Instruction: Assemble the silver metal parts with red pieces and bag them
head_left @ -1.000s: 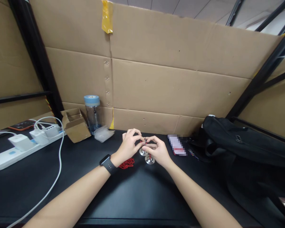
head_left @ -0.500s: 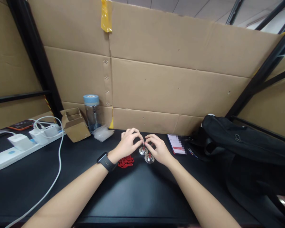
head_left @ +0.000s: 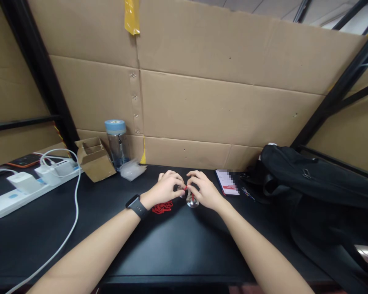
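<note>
Two small silvery metal discs with red cord at their centres are between my hands, over the black table. My left hand (head_left: 168, 188), with a dark watch (head_left: 137, 206) on its wrist, pinches red cord at the left disc, which its fingers partly cover. Curled from the right, my right hand (head_left: 203, 190) pinches the red cord just above the right disc (head_left: 192, 201). A loose bundle of red cord (head_left: 162, 207) lies on the table beside my left wrist.
Along the left are a white power strip (head_left: 16, 194) with a cable, an open cardboard box (head_left: 97, 165), a blue-lidded bottle (head_left: 116, 143) and a plastic bag (head_left: 131, 169). A phone (head_left: 227, 182) and a black backpack (head_left: 319, 183) are on the right.
My left hand's fingers have come down over the left disc, which is now mostly hidden. The right hand has barely moved, and the view has shifted slightly.
</note>
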Motion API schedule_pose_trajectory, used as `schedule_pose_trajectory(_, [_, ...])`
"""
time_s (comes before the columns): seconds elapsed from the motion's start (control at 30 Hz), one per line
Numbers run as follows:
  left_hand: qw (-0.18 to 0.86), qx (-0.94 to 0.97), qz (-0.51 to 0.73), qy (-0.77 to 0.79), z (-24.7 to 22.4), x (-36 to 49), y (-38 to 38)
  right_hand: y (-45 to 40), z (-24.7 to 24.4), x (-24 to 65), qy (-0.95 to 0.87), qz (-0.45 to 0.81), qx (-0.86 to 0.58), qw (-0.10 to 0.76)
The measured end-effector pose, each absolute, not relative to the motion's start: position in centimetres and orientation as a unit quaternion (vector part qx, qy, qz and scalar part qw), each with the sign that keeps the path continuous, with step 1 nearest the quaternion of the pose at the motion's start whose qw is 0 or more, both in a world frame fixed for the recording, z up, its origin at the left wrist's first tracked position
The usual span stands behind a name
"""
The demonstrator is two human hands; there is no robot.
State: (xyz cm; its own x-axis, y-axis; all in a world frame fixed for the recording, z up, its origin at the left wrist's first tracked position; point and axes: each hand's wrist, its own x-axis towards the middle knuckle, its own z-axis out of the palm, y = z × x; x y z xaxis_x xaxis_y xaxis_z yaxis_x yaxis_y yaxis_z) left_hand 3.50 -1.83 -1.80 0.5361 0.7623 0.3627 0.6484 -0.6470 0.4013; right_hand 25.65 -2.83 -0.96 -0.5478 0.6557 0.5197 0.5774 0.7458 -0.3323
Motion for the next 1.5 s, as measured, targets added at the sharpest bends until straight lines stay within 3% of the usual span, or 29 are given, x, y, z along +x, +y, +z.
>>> schedule_pose_trajectory(0.27, [0.058, 0.833, 0.278, 0.475, -1.6, 2.7, -1.3, -2.0, -1.4, 25.9, -0.866, 0.072, -0.356, 0.343])
schedule_pose_trajectory(0.5, [0.047, 0.817, 0.268, 0.509, -3.2, 1.8, 0.1, 0.0, -1.7, 28.0, -0.873, 0.068, -0.393, 0.281])
schedule_pose_trajectory(0.8, [0.047, 0.833, 0.246, 0.493, -3.9, 2.2, 0.0, 0.5, -2.1, 28.5, -0.861, 0.061, -0.422, 0.278])
schedule_pose_trajectory(1.5, [0.026, 0.845, 0.229, 0.482, -3.0, 2.1, -0.5, -1.2, -1.2, 27.0, -0.914, 0.14, -0.324, 0.201])
